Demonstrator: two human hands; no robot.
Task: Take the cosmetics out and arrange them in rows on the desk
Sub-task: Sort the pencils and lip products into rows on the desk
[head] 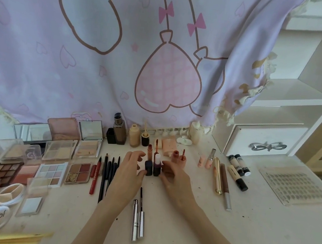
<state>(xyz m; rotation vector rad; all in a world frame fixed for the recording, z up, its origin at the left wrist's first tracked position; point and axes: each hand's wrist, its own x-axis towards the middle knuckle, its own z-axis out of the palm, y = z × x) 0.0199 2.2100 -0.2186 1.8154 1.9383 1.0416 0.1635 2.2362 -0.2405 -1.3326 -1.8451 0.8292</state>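
Dark lipstick cap (148,168) pinched by left hand (131,168) fingers, opened lipstick (157,166) held upright on tabletop (185,223) by curled right hand (172,174) fingers

Hands (131,166) flank 2 upright lipsticks (156,166).

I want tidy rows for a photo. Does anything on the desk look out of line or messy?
Yes. The silver mascara tube and its loose wand lie alone near the front edge, apart from the pencil row. The desk surface shows dark specks and stains. Several lip tints stand uncapped.
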